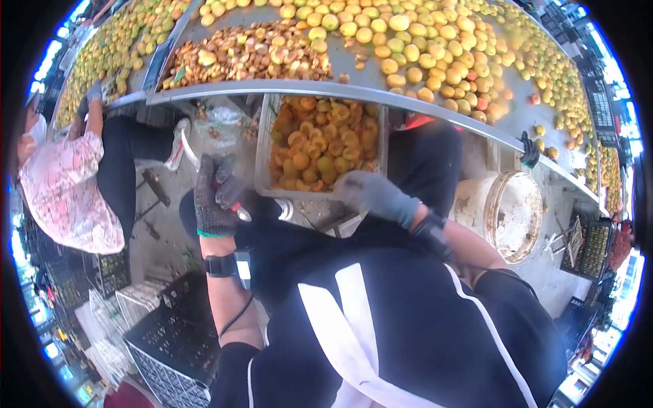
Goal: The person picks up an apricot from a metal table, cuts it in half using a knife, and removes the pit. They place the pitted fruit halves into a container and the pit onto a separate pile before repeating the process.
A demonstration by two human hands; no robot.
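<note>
My left hand (218, 190), in a dark grey knit glove, is closed around a red-handled knife (190, 151) with a pale curved blade pointing up and left. My right hand (377, 195), in a lighter grey glove, is at the front right rim of a clear plastic bin (260, 146). Its fingers are blurred and curl down, so I cannot tell whether they hold anything. Halved and whole apricots (316, 146) fill the bin, which stands in front of my lap under the table edge.
Whole apricots (435, 47) cover much of the metal table (272, 87); a heap of brown pits and scraps (252, 54) lies near its edge. Another person (71, 183) sits at left. A white bucket (513, 216) stands at right, a black crate (177, 333) at lower left.
</note>
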